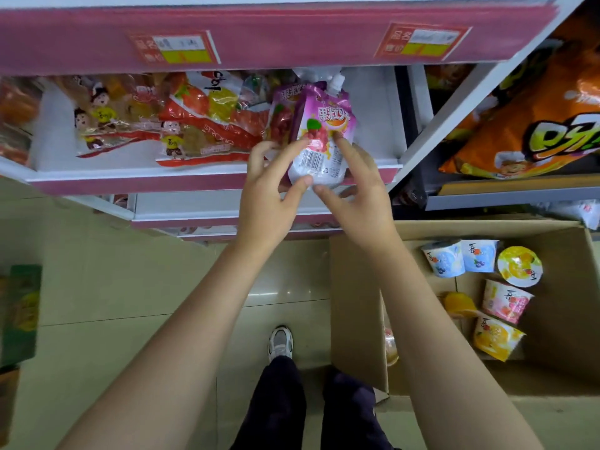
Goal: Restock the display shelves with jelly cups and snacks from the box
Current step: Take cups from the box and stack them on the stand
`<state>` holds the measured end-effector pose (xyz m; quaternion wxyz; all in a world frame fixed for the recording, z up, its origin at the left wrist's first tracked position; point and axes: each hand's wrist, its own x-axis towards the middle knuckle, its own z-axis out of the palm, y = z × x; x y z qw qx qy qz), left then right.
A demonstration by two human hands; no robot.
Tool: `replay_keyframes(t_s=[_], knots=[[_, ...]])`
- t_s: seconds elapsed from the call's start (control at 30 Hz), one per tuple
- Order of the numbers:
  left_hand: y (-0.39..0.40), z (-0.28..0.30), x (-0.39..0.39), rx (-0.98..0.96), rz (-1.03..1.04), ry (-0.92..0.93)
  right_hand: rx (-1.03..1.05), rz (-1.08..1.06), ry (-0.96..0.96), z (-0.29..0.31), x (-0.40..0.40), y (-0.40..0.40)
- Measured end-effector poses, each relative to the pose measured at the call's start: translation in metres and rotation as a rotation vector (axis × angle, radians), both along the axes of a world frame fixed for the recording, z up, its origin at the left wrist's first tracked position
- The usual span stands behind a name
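Here, two hands meet at one purple spouted jelly pouch [321,138] over the pink-edged shelf [207,181]: the left hand [271,186] and the right hand [357,186] each pinch it between thumb and fingertips. A second like pouch [282,118] lies behind. Rightward, the cardboard box [357,303] shows six jelly cups [506,302].

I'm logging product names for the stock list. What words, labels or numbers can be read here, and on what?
"果粒" plus a blurred third character: purple spouted jelly pouch held by left hand and right hand.
"STRONG": red-and-white snack bag.
"品名": pink shelf price tags; handwriting blurred.
Barcode digits on the pouch: too small.
Orange snack bag lettering: stylised, unreadable.
Jelly cups in the cardboard box: logos unreadable.
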<state>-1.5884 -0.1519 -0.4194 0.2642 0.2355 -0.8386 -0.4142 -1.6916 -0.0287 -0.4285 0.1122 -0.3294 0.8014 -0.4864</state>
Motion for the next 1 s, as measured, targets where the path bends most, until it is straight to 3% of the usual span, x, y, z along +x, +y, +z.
replay_keyframes(t_s=[0.1,0.17,0.23,0.7,0.8,1.0], knots=[[-0.009,-0.001,-0.005,-0.273,-0.004,-0.149,0.198,-0.014,0.246,-0.010,-0.015,0.001],[-0.017,-0.007,-0.010,-0.489,-0.005,-0.232,0.265,-0.029,0.310,-0.015,-0.022,0.001],[-0.022,-0.013,-0.014,-0.587,-0.016,-0.322,0.346,-0.044,0.325,-0.014,-0.026,0.001],[-0.040,-0.027,-0.055,-0.466,-0.012,-0.644,0.532,-0.017,0.226,-0.005,-0.067,-0.033],[-0.036,-0.020,-0.055,-0.437,-0.023,-0.651,0.464,-0.002,0.213,-0.005,-0.069,-0.031],[-0.001,-0.010,-0.035,-0.348,-0.046,-0.551,0.136,0.023,0.224,-0.017,-0.043,0.004]])
